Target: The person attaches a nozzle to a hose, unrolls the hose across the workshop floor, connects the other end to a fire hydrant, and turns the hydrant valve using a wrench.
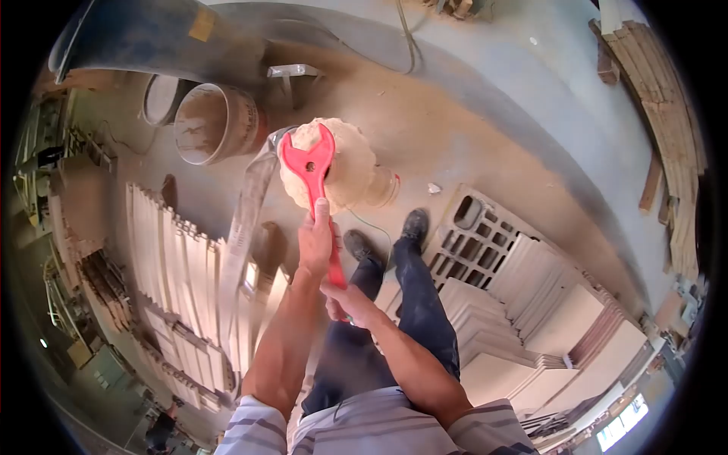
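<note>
Fingers of the left hand (314, 241) wrapped round the handle of a big red wrench (316, 186), just below its head, with the thumb along the top. Right hand (350, 302) closed round the lower end of the same handle. At this step, apparently steadying or placing the wrench with both hands. For any turn or shift, best to keep both grips firm and the forked head lined up. Head of the wrench out past the left hand, pointing away from the body and overlapping a pale, lumpy mound (353, 161); impossible to tell whether touching it. Farther out, to the left, an open bucket (244, 121); nearer the body, two dark shoes (415, 225) on the dusty floor (462, 144).
</note>
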The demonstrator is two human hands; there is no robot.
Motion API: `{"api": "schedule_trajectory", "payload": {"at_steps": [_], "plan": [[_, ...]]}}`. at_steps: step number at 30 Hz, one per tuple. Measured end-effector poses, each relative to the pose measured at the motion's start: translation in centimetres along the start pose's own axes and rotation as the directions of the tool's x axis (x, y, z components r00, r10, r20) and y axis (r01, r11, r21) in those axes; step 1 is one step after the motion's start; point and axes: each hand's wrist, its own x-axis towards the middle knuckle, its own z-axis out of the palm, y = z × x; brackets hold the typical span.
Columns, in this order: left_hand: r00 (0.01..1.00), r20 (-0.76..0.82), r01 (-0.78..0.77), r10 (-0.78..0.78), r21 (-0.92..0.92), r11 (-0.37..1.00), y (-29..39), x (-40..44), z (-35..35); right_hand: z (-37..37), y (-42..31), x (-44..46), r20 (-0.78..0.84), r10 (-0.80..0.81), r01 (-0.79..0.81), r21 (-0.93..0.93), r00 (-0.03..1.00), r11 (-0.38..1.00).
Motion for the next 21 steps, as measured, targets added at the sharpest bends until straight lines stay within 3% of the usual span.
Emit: {"api": "schedule_trajectory", "payload": {"at_steps": [4, 5, 7, 9, 13, 15, 16, 19, 20, 21], "plan": [[0.998, -0.051, -0.033, 0.034, 0.011, 0.999, -1.4, 0.0, 0.0, 0.0, 0.4, 0.1, -0.041, 0.010, -0.015, -0.130, 0.999, 0.991], [0.996, -0.078, -0.032, 0.030, -0.023, 0.999, -2.2, 0.1, 0.0, -0.4, 1.0, 0.6, -0.061, 0.030, -0.034, -0.062, 0.998, 0.997], [0.960, -0.198, -0.138, 0.197, 0.275, 0.951, -4.0, 0.4, 0.5, -0.4, 1.0, 1.4, -0.059, 0.080, -0.082, -0.031, 0.995, 0.996], [0.969, -0.218, -0.055, 0.113, 0.256, 0.965, -2.0, -0.7, 0.7, -0.2, 0.5, 1.1, -0.132, 0.094, -0.098, -0.023, 0.987, 0.995], [0.942, -0.253, -0.153, 0.219, 0.256, 0.954, -1.0, -1.0, 1.2, 0.2, 0.0, 0.6, -0.105, 0.050, -0.064, -0.132, 0.993, 0.989], [0.949, -0.274, -0.056, 0.155, 0.337, 0.940, -1.3, -0.9, 1.3, 0.9, -0.6, 0.5, -0.074, 0.054, -0.058, -0.062, 0.996, 0.996], [0.945, -0.293, -0.047, 0.145, 0.317, 0.947, -1.2, -0.7, 1.6, 0.9, -1.0, 0.1, -0.035, -0.100, 0.092, -0.183, 0.994, 0.979], [0.908, -0.403, 0.053, 0.115, 0.384, 0.922, -1.0, -1.1, 2.2, 0.9, -0.6, 0.7, 0.063, -0.098, 0.112, -0.300, 0.993, 0.947], [0.894, -0.438, 0.097, 0.095, 0.396, 0.913, -0.6, -1.2, 2.3, 2.4, 1.7, 1.9, -0.211, -0.215, 0.071, -0.536, 0.953, 0.841], [0.882, -0.465, 0.140, 0.078, 0.415, 0.899, -0.5, -1.2, 2.6, 1.6, 1.3, 1.4, -0.161, -0.160, 0.061, -0.494, 0.974, 0.867]]}}
